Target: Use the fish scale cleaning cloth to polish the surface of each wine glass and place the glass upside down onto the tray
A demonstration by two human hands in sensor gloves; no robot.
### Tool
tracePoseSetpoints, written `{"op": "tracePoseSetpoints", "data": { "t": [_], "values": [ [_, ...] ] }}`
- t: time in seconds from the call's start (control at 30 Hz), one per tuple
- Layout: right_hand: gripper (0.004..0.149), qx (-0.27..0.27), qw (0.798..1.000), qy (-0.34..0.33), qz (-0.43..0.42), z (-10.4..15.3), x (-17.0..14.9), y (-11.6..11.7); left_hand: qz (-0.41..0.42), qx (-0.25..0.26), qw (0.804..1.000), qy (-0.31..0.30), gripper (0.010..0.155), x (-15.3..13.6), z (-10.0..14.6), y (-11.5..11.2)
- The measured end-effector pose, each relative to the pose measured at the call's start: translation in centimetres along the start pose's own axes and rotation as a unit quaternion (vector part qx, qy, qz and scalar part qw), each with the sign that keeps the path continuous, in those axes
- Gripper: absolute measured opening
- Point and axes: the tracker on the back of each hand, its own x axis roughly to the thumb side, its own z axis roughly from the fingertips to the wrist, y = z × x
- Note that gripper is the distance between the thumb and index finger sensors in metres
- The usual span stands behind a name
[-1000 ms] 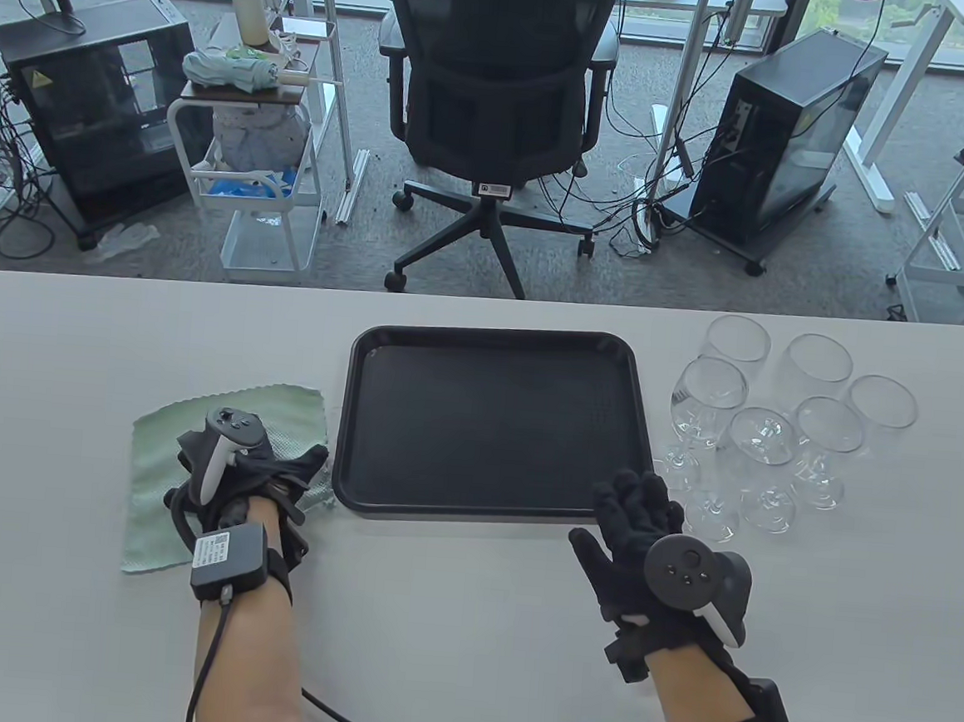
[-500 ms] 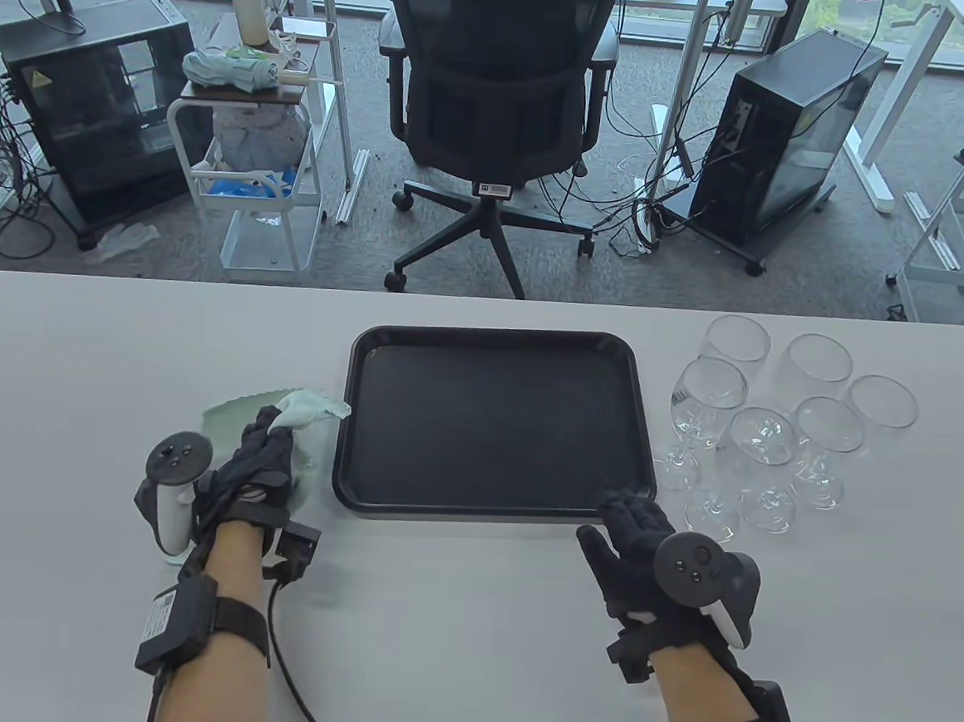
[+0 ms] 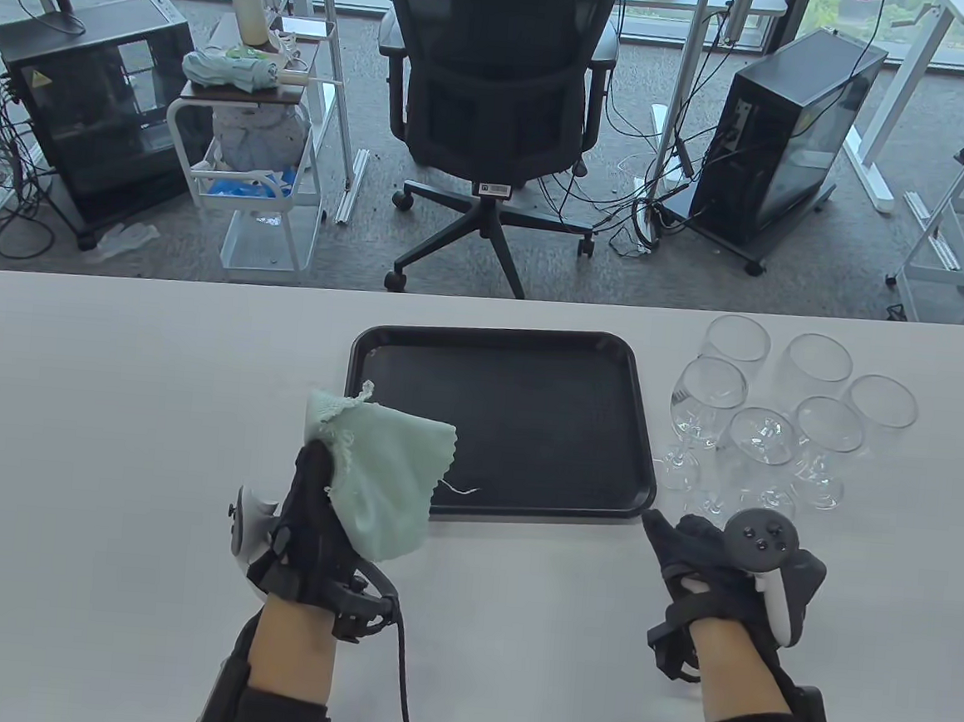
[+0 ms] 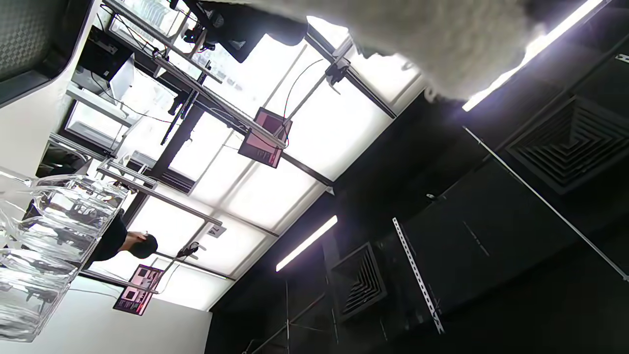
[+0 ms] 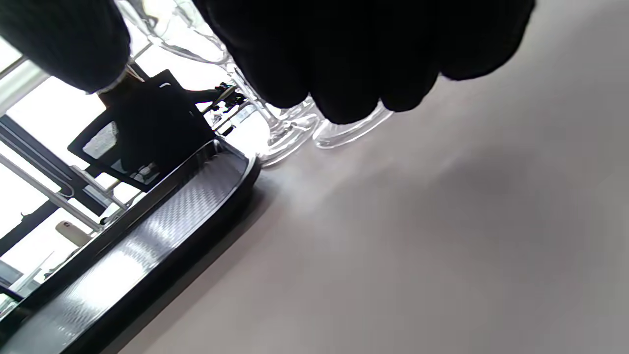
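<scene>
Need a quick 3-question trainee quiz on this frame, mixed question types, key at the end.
1. True or false: the tray already holds an upturned glass.
2. Which hand holds the green cloth? A) left hand B) right hand C) neither
3. Fill in: the wine glasses stand upright on the table, to the ____ of the tray as the person sees it.

Key: 1 false, the tray is bare. 2 A, the left hand grips the cloth and lifts it off the table. 3 right; six glasses are grouped there, and the right hand is beside the nearest ones.
</scene>
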Motion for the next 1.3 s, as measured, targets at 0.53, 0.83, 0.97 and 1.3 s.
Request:
{"op": "tracePoseSetpoints", "data": {
  "t": [0.53, 0.83, 0.97, 1.3],
  "values": [
    [0.084, -0.093, 0.982, 0.119, -0.114, -5.4, -2.6, 0.9, -0.013, -0.006, 1.0, 0.02, 0.06, -0.5, 0.3, 0.2],
    [0.049, -0.108, 0.978, 0.119, -0.135, -5.7, -2.7, 1.2, -0.027, -0.018, 0.999, 0.036, 0.06, -1.0, -0.2, -0.3],
    [0.045, -0.107, 0.983, 0.079, -0.127, -3.8, -3.2, 0.9, -0.03, -0.023, 0.999, 0.037, 0.06, -1.0, -0.1, -0.3],
    [0.043, -0.183, 0.938, -0.291, 0.037, 4.2, 5.7, -0.1, -0.049, -0.024, 0.998, 0.015, 0.06, 0.0, 0.3, -0.2]
  ]
}}
